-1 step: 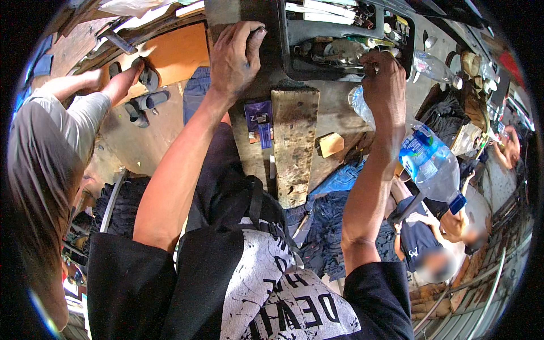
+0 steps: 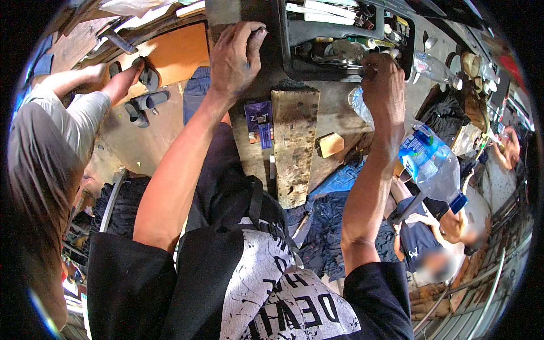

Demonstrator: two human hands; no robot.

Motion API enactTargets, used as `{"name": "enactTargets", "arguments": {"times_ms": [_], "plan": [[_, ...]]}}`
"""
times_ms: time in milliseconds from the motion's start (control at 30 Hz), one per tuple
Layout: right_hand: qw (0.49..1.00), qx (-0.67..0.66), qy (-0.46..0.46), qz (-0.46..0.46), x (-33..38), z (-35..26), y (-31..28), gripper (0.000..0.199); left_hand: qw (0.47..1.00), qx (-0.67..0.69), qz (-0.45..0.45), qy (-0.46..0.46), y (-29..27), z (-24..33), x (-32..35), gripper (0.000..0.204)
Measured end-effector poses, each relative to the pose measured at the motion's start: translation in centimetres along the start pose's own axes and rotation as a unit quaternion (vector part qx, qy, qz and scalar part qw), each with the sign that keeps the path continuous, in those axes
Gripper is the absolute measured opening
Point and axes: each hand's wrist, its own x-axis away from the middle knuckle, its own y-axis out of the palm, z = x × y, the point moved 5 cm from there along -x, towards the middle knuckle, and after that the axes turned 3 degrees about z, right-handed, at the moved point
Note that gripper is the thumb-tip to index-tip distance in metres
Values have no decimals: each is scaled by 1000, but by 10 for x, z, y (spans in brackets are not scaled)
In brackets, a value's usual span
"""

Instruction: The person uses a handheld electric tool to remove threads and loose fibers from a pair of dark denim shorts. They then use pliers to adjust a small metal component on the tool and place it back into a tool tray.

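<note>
My left hand (image 2: 235, 56) lies palm down on the dark workbench (image 2: 334, 110), fingers slightly spread and reaching toward its far edge. A small dark piece shows at the fingertips; I cannot tell whether they hold it. My right hand (image 2: 382, 85) is closed around a thin metal tool (image 2: 347, 67) at the near rim of a black tool tray (image 2: 289, 56) filled with several hand tools. Between my forearms, a worn wooden plank (image 2: 294, 144) lies on the bench. Beside it are a purple packet (image 2: 259, 122) and a small wooden block (image 2: 330, 144).
A plastic water bottle (image 2: 433, 164) with a blue label lies right of my right forearm, and another clear bottle (image 2: 433, 65) farther back. At left, a person in a grey shirt (image 2: 51, 141) reaches onto an orange board (image 2: 175, 51). Another person (image 2: 425, 243) sits at lower right.
</note>
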Motion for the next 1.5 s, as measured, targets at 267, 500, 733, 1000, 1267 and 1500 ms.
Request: {"name": "enactTargets", "arguments": {"times_ms": [267, 500, 733, 1000, 1267, 1500], "plan": [[999, -37, 9, -3, 11, -12, 2, 21, 1000, -2, 3, 14, -1, -2, -4, 16], [998, 30, -59, -8, 12, -16, 13, 29, 1000, -6, 7, 11, 0, -2, -3, 16], [996, -10, -5, -91, 8, -14, 16, 26, 999, -26, 16, 23, -2, 0, -4, 13], [987, -149, 35, -48, 8, -21, -4, 23, 1000, -12, -4, 12, -1, 0, -2, 14], [983, -109, 63, 135, 4, -27, -38, 23, 999, -17, -23, 30, -3, -2, -2, 18], [999, -21, -3, -37, 8, -23, 3, 27, 1000, 0, 6, 11, -1, 1, -3, 16]]}}
